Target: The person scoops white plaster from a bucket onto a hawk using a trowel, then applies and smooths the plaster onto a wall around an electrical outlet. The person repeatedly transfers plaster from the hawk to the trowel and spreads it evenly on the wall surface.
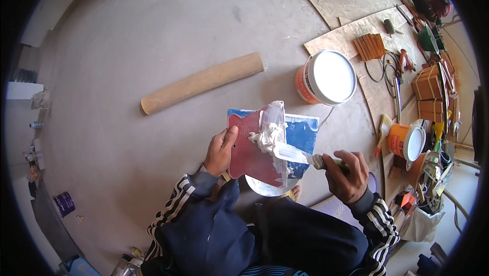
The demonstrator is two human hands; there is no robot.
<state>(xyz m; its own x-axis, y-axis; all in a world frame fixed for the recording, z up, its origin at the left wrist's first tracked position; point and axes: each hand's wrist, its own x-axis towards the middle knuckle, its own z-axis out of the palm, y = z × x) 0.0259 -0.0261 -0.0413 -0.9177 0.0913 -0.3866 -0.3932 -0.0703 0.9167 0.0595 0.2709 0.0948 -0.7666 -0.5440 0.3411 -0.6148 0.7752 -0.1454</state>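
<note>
My left hand (220, 150) is closed on the left edge of a dark red plastic spreader (247, 159), thumb on its upper face. White paste (267, 136) lies heaped on the spreader and coats its right edge. My right hand (349, 178) grips the handle of a putty knife (294, 153), whose paste-smeared blade touches the heap from the right. Behind the spreader, a blue flat piece (301, 137) with white smears shows partly. Below both, the white rim of a round container (265, 188) is visible; the rest of it is covered.
A cardboard tube (201, 83) lies on the grey floor ahead. A white-lidded bucket (332, 78) stands ahead to the right. Farther right are an orange bucket (406, 141), a brush (383, 129), stacked wooden pieces (370, 47) and boxes (429, 83). A purple can (64, 203) is far left.
</note>
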